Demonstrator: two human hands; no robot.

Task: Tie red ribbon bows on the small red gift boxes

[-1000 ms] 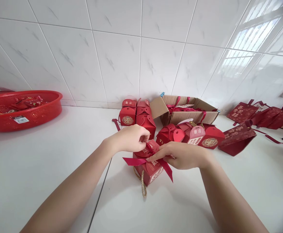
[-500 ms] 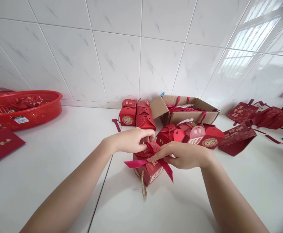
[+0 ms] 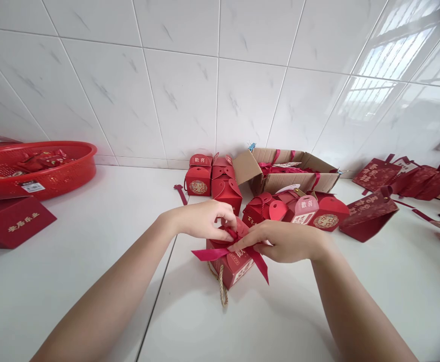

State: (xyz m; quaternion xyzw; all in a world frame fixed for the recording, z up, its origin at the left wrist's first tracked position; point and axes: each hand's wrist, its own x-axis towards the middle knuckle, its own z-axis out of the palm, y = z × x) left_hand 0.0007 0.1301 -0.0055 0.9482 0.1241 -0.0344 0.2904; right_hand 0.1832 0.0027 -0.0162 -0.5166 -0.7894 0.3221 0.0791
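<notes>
Left hand (image 3: 201,219) and right hand (image 3: 280,241) both pinched shut on red ribbon (image 3: 230,250) atop small red gift box (image 3: 230,261), mid-counter. Ribbon loop tighter than a second ago. Flat red envelope (image 3: 14,222) newly slid in beside red basket (image 3: 35,171).

the little red box (image 3: 230,259) looks like thin card, smooth with a soft shine, and it has gold print on it. the ribbon (image 3: 208,254) on top is shiny red cloth, like satin. a rough twisted rope handle (image 3: 222,286) hangs from the box. the left hand (image 3: 205,219) and right hand (image 3: 284,241) are bare skin. the table (image 3: 73,266) is white, smooth and a bit glossy. the wall tiles (image 3: 182,95) are very shiny with grey marble lines. the basket (image 3: 65,173) is glossy red plastic with tiny holes. the open carton (image 3: 291,178) is brown, dull cardboard. the flat red bag (image 3: 14,221) looks like matt paper.
</notes>
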